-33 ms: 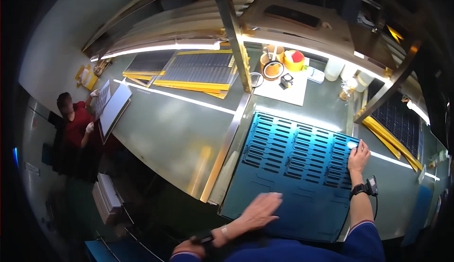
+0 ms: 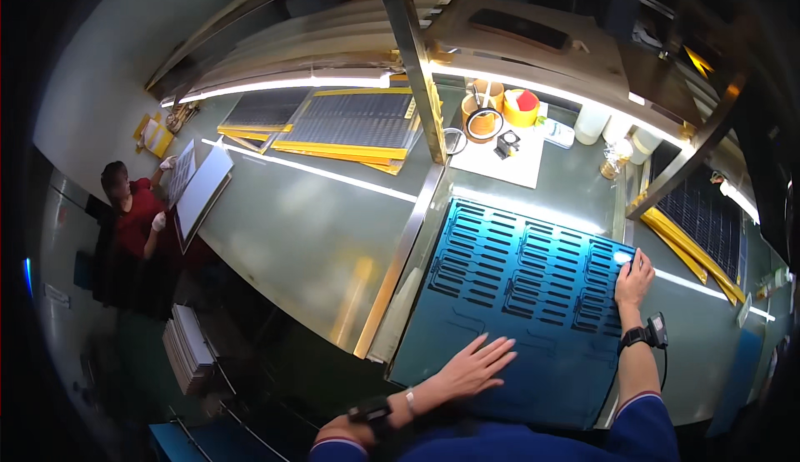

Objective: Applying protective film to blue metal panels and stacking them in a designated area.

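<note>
A flat blue panel with rows of dark slot-like patterns across its far half lies on the bench in front of me. My left hand is over the panel's near part, palm down with fingers spread, holding nothing. Whether its palm touches the surface, I cannot tell. At the far right corner, my right hand grips the panel's edge, its fingers bent around it. Both wrists wear dark strapped devices; the right one is a small box with a cable.
Behind the panel are a white board with a magnifier, tape rolls and bottles. Yellow-edged patterned sheets lie far left, others right. Metal shelf posts rise from the bench. A person handles sheets at left.
My left hand has slid slightly right and away from me over the panel, and its fingers have spread wider. The right hand stays at the panel's corner.
</note>
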Motion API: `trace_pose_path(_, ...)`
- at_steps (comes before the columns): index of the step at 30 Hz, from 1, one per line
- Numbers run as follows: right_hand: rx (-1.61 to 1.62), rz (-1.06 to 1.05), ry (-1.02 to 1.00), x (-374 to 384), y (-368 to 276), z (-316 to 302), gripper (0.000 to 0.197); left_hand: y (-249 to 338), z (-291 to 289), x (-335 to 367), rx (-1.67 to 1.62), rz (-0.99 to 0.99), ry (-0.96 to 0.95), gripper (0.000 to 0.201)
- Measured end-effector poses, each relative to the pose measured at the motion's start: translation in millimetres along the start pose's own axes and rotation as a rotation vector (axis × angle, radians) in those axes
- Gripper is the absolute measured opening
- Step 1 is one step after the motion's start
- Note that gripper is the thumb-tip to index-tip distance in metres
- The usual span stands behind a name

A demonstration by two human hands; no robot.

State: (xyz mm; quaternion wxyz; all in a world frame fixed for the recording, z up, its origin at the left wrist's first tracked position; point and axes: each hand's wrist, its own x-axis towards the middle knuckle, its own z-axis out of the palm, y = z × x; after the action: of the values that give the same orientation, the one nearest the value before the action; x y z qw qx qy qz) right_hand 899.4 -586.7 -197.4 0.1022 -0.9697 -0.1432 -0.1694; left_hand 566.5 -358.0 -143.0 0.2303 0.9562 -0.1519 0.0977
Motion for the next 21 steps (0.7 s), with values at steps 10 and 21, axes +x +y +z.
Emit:
trace_pose_path(10, 0.019, 0.05, -0.067, -2.4, -15.5, -2.7, 0.045, -212.1, -7.0, 84.6, 0.448, -0.626, 0.297, 0.055)
trace_pose_path(21, 0.066, 0.041, -0.042, 3.9, -3.4, -2.8, 0.047, -209.2, -6.9, 97.0, 0.414, -0.602, 0.34, 0.049)
